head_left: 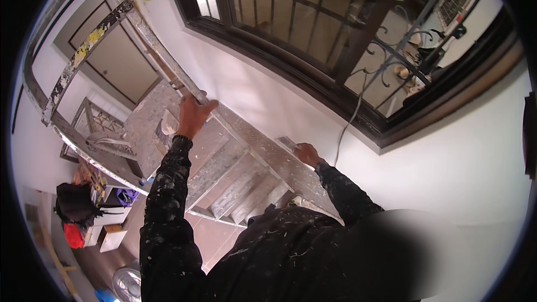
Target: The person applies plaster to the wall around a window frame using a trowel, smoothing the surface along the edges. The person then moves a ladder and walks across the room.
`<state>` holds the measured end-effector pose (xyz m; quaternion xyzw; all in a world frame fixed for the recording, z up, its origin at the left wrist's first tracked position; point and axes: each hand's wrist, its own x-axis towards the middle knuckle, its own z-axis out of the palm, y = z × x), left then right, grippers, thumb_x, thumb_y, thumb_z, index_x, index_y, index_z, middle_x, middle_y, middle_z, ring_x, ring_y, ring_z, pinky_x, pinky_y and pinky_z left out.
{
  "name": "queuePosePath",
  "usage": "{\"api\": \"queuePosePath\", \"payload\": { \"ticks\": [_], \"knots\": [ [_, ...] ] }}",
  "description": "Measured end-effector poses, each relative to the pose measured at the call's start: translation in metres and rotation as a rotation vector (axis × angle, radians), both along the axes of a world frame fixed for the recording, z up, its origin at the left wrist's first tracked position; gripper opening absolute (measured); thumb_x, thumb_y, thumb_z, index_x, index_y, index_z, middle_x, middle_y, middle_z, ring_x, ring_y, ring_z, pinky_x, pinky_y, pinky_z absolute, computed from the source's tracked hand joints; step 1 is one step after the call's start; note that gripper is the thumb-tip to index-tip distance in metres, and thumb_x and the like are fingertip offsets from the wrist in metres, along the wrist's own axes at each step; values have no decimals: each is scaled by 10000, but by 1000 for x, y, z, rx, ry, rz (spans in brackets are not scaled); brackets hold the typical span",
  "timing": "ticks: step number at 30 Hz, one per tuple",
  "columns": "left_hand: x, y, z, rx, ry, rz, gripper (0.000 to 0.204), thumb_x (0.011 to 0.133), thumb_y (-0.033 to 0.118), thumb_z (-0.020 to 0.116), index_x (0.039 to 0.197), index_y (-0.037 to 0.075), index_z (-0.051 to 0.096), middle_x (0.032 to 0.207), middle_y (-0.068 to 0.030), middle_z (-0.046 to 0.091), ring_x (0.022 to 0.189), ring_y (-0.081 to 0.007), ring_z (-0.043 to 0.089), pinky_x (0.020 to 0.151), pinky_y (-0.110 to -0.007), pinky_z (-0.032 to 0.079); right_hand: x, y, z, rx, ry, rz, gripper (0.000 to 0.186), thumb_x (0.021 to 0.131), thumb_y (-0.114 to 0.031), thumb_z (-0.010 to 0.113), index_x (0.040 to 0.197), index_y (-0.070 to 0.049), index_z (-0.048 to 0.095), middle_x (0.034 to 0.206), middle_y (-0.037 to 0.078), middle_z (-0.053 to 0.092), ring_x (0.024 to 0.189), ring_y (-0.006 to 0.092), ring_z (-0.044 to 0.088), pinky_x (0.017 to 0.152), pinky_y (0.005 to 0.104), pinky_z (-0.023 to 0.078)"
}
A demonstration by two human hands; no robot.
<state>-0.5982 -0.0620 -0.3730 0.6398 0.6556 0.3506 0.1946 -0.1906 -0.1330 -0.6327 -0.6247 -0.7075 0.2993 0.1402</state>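
Observation:
A paint-spattered metal step ladder (215, 176) with a raised guard rail (162, 50) stands on the left, close to the white wall (240, 67). My left hand (193, 114) is closed round the lower part of that rail, thumb spread to the right. Farther right and lower, my right hand (307, 155) grips a flat-bladed scraper (286, 144), its pale grey blade pointing left beside the wall below the window. The handle is hidden in my fingers, and I cannot tell whether the blade touches the wall. White specks cover both black sleeves.
Above my right hand is a dark-framed window (279, 50) with metal bars; a cable (358, 106) hangs from it. A whitish lump (169, 122) rests on the ladder's platform. At lower left are a black bag (77, 204), a white cabinet (106, 218) and a fan (127, 284).

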Motion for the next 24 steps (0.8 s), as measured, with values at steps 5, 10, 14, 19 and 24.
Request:
{"api": "queuePosePath", "payload": {
  "ticks": [5, 10, 14, 19, 24],
  "knots": [
    [-8, 6, -6, 36, 120, -69, 480, 751, 389, 788, 919, -42, 661, 879, -197, 706, 889, -399, 633, 910, -501, 465, 18, -93, -38, 13, -262, 188, 311, 903, -280, 561, 920, -16, 724, 960, 210, 730, 934, 420, 693, 835, 529, 548],
    [-10, 15, -13, -2, -74, -84, 471, 764, 368, 777, 951, -46, 651, 922, -223, 718, 898, -379, 695, 826, -499, 509, 63, -289, -69, -411, -456, 32, 305, 897, -225, 545, 936, 7, 740, 960, 265, 721, 961, 437, 704, 839, 543, 548],
    [-13, 17, -26, 133, -64, -76, 461, 790, 381, 757, 922, -50, 661, 881, -247, 690, 886, -447, 661, 810, -521, 496, 106, -458, -75, -755, -381, -458, 312, 814, -231, 633, 1017, -30, 759, 1059, 221, 734, 1017, 403, 709, 856, 493, 554],
    [-16, 29, -45, 255, 282, -146, 404, 838, 372, 681, 1056, 31, 665, 1075, -193, 655, 1053, -424, 614, 1039, -581, 384, 81, -593, -42, -662, -365, -548, 257, 794, -251, 685, 927, -43, 757, 832, 181, 733, 837, 313, 744, 750, 396, 569],
    [-12, 22, -36, 264, 163, -128, 512, 793, 383, 686, 1105, -17, 612, 1088, -191, 691, 1095, -410, 638, 1150, -619, 269, 56, -561, 3, -495, -297, -778, 269, 798, -255, 681, 945, -41, 751, 843, 184, 734, 848, 321, 742, 759, 403, 568]
  ]
}}
